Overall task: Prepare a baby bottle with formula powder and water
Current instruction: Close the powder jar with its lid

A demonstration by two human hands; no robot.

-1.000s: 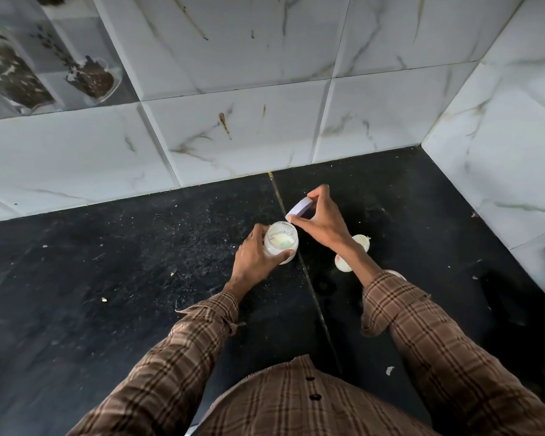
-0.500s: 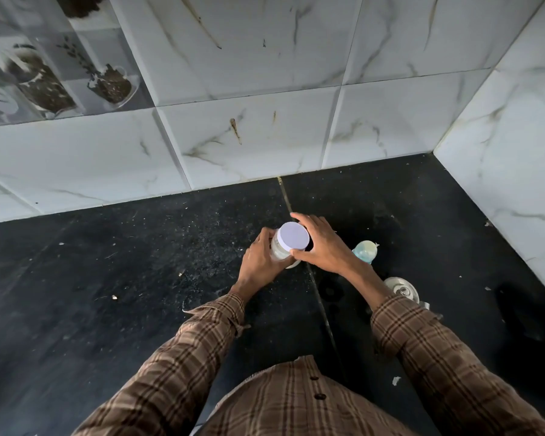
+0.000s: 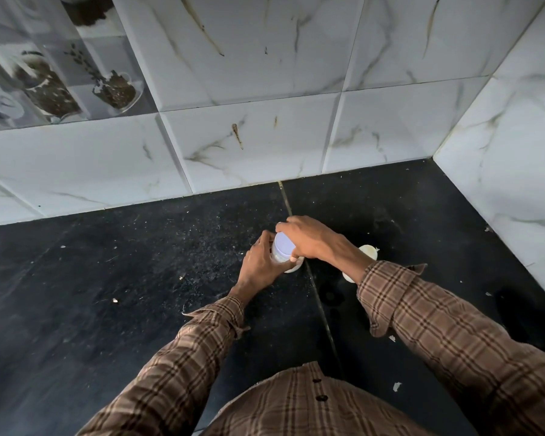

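On the black stone counter (image 3: 139, 294), close to the corner where the marble-look tiled wall (image 3: 249, 146) turns, there's a small clear jar (image 3: 279, 258) standing upright, so its long axis runs straight up and the mouth points at the ceiling, more or less toward the camera. The left hand (image 3: 258, 265) is wrapped round the jar's side to steady it, fingers curled against the body. The right hand (image 3: 309, 237) comes over the top with fingertips pinching the rim of the pale lilac lid (image 3: 283, 243), which sits flat on the mouth; looks to me like it's being screwed or pressed on, though I can't tell if it's fully tight. Just beside the right wrist there's a pale rounded piece (image 3: 367, 251) on the counter, mostly hidden by the sleeve (image 3: 422, 309), so I honestly can't say if it's the bottle or its teat. Progress-wise, my guess is the powder stage is wrapping up, since the jar is getting closed. What's left, as far as I can see: no water source in view, nothing visibly assembled or shaken, so I'd say water and closing the bottle are yet to come.
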